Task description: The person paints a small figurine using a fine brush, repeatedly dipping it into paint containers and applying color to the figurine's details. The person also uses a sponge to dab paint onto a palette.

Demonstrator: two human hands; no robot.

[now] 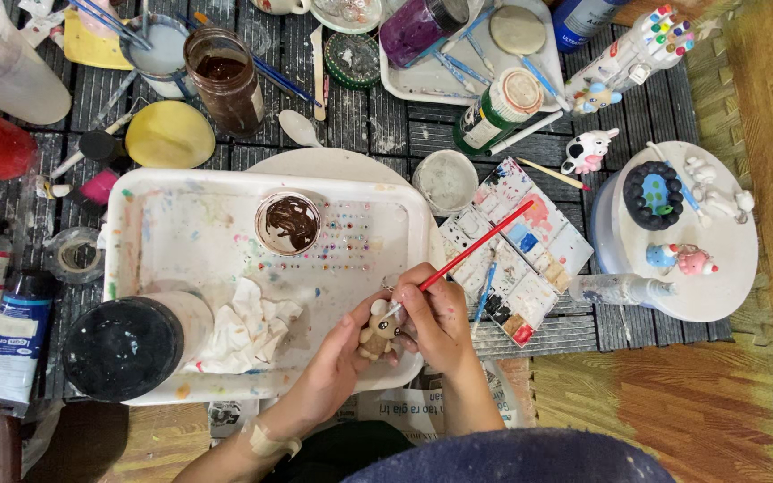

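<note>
My left hand (337, 362) holds a small tan animal figurine (376, 334) over the near right corner of a paint-stained white tray (190, 241). My right hand (440, 317) grips a red-handled paintbrush (480, 243), its tip touching the figurine's head. A round cup of brown paint (288, 224) sits in the middle of the tray, just beyond my hands. A crumpled white tissue (243, 326) lies to the left of the figurine.
A paint palette (516, 255) lies right of the tray. A white round stand (700, 241) holds painted figurines. A black-lidded jar (123, 344) stands on the tray's near left. Jars, tubes, brushes and a yellow sponge (170, 134) crowd the dark slatted surface behind.
</note>
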